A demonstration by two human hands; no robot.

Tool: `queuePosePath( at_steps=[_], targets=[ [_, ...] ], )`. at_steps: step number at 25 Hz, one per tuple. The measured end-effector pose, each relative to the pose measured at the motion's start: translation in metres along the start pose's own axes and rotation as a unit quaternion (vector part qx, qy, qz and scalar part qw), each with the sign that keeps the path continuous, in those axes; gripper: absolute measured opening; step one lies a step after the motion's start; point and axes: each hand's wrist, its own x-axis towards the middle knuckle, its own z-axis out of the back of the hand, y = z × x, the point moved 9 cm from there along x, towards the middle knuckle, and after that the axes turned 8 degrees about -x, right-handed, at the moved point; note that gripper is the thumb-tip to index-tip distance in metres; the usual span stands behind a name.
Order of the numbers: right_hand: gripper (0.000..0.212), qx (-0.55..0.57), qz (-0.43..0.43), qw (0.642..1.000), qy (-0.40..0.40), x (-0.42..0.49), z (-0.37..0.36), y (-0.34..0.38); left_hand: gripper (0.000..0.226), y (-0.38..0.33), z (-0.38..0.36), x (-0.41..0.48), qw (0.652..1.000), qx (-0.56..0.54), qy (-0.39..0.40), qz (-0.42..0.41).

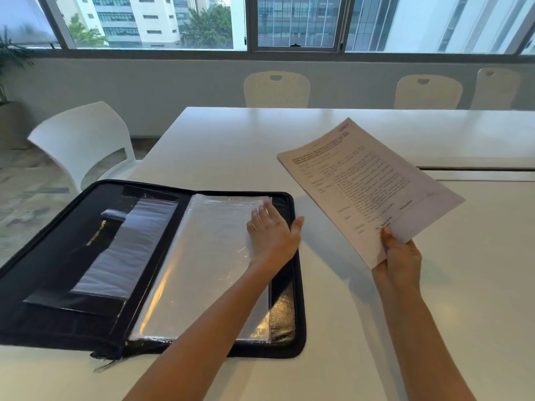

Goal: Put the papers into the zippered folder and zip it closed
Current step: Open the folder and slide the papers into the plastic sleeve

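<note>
A black zippered folder (pixel 58 322) lies open flat on the white table (pixel 231 140), at the near left. Its right half holds a stack of clear plastic sleeves (pixel 208 264); its left half shows dark pockets with a clear insert. My left hand (pixel 270 230) rests flat on the sleeves near their top right corner, fingers spread, holding nothing. To the right, my right hand (pixel 401 256) grips the lower edge of a set of printed papers (pixel 367 186), lifted off the table and tilted. The zipper pull (pixel 105 364) hangs at the folder's near edge.
A white chair (pixel 84 137) stands at the table's left corner. Three cream chairs (pixel 276 89) line the far side under the windows. A seam (pixel 474 169) between table sections runs on the right. A potted plant (pixel 8 70) is at far left.
</note>
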Motion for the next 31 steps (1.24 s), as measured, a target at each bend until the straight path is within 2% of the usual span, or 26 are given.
queuePosePath(
  at_steps=[2, 4, 10, 17, 25, 31],
  targets=[
    [0.030, 0.006, -0.007, 1.000, -0.012, 0.001, 0.007, 0.001, 0.102, 0.006, -0.022, 0.003, 0.996, 0.065, 0.048, 0.027],
    [0.030, 0.006, -0.009, 1.000, -0.018, -0.001, 0.012, 0.000, 0.106, 0.007, -0.039, 0.003, 0.991, 0.112, 0.061, 0.028],
    [0.032, -0.002, -0.013, 1.000, -0.028, -0.004, 0.022, -0.001, 0.069, 0.002, -0.051, -0.003, 0.985, 0.162, 0.056, -0.019],
    [0.033, -0.009, -0.018, 0.999, -0.034, -0.004, 0.018, -0.005, 0.060, -0.008, -0.062, -0.046, 0.960, 0.196, 0.139, -0.144],
    [0.037, -0.003, -0.024, 0.999, -0.023, -0.005, 0.006, -0.013, 0.053, 0.000, -0.036, -0.108, 0.893, 0.206, 0.229, -0.329],
    [0.033, -0.011, -0.032, 0.999, -0.036, -0.016, 0.010, -0.017, 0.056, 0.021, -0.001, -0.146, 0.864, 0.131, 0.288, -0.392]
  ],
)
